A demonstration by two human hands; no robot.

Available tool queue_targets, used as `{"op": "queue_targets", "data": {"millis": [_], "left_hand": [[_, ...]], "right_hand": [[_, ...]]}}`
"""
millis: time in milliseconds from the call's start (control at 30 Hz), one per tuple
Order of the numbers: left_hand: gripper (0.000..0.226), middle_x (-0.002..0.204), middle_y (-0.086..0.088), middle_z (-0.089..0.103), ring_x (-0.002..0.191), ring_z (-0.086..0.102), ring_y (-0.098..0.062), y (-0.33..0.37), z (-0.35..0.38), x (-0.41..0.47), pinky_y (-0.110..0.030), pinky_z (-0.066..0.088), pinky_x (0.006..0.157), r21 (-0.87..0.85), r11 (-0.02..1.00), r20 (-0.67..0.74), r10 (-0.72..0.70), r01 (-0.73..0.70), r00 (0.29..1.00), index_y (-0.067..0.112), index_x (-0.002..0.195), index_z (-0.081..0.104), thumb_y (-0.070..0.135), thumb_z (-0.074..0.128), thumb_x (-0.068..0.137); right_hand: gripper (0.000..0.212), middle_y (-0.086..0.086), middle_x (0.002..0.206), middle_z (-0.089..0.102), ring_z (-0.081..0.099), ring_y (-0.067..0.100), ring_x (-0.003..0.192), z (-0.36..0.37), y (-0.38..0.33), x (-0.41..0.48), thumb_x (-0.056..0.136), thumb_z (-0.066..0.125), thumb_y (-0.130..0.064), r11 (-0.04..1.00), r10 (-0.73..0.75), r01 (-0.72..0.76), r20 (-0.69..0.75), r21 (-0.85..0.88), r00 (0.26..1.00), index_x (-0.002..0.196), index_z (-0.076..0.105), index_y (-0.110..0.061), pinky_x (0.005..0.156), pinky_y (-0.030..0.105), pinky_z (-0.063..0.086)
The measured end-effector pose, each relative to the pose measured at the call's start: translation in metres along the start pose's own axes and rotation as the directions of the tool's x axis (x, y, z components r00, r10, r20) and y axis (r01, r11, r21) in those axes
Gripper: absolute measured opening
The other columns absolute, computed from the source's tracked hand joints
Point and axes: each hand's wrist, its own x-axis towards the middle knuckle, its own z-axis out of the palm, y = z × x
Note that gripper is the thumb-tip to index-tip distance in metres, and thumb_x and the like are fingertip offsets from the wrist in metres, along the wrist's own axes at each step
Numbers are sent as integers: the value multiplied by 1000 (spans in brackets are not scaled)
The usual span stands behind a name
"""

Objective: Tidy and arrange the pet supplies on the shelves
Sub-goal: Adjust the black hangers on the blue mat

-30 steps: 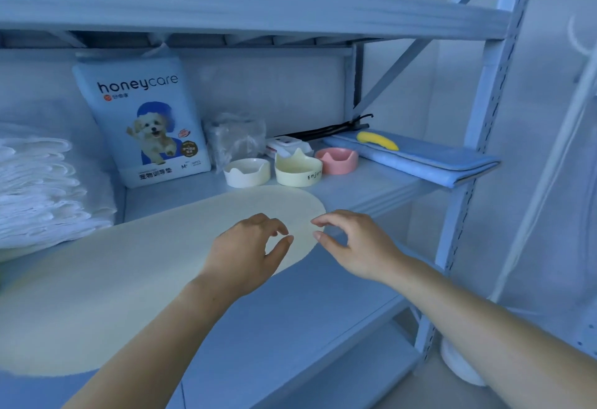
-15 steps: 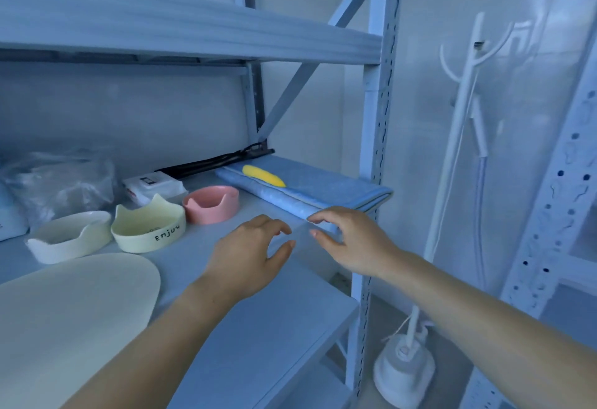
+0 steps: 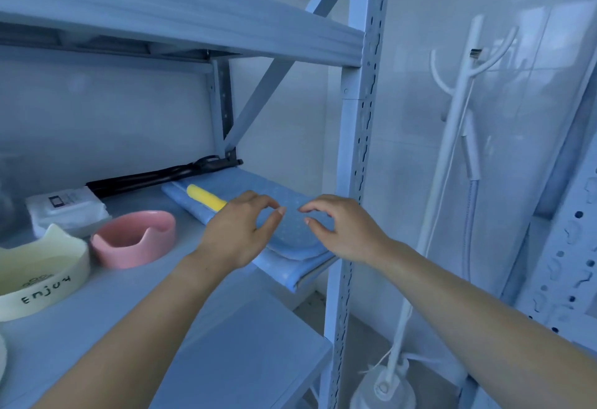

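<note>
A folded blue dotted mat (image 3: 292,231) lies at the right end of the shelf (image 3: 232,337), its front corner hanging past the edge. A yellow stick-shaped item (image 3: 206,198) rests on top of the mat. My left hand (image 3: 240,232) hovers over the mat's near left part, fingers loosely curled, holding nothing. My right hand (image 3: 340,226) hovers over the mat's right part, fingers also curled and empty. A pink cat-ear bowl (image 3: 134,237) and a cream bowl marked "Enjoy" (image 3: 38,274) stand to the left.
A white wrapped packet (image 3: 66,210) and a black long-handled item (image 3: 161,174) lie at the back. The upright post (image 3: 357,182) of the rack stands just right of the mat. A white coat stand (image 3: 452,163) is on the floor beyond it.
The view swung right, away from the large cream mat and the puppy-pad bag. Both hands moved from the cream mat's edge to above the blue folded mat.
</note>
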Motion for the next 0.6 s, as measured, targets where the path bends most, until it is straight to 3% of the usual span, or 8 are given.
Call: {"op": "queue_targets", "data": {"millis": [100,200,300,433,500,600], "left_hand": [[29,107,5,56,100,54,-14,-8,8,33,-31,43,82,64,998,19,4,-5,1000,27,108,61,45,43,93],[31,114,6,55,105,53,-14,-17,16,65,-29,42,84,118,993,54,9,-15,999,28,112,59,47,43,93],[36,127,7,49,118,45,-13,-30,32,85,-28,38,91,195,981,158,-47,16,986,29,122,53,48,40,94],[50,153,1,23,141,19,-17,-48,56,95,-38,23,113,308,945,375,-225,108,900,29,141,34,50,33,96],[57,158,2,6,145,3,-18,-54,64,95,-43,13,117,408,902,426,-323,139,845,30,147,21,54,27,96],[62,159,4,-2,146,-2,-16,-58,75,92,-45,6,116,509,850,444,-396,138,804,31,149,8,59,18,94]], "right_hand": [[24,-5,113,65,56,5,106,2,23,25,92,56,-23,1000,-6,6,28,-16,1000,114,64,-17,83,0,31],[27,-5,117,64,56,8,109,4,44,51,92,55,-26,1000,-5,6,56,-17,998,116,62,-18,92,16,39],[31,-5,123,61,53,8,114,10,63,68,93,53,-31,1000,8,-7,97,-11,995,121,59,-19,94,16,35],[41,-5,137,50,44,11,127,26,85,82,95,48,-40,999,36,-25,248,-46,968,131,50,-21,104,21,31],[44,-5,141,46,40,11,130,33,92,86,94,47,-43,999,24,-15,310,-32,951,134,48,-22,105,22,29],[51,-7,149,35,29,8,137,44,102,88,94,44,-48,1000,-3,-3,387,16,922,139,43,-24,110,19,20]]}}
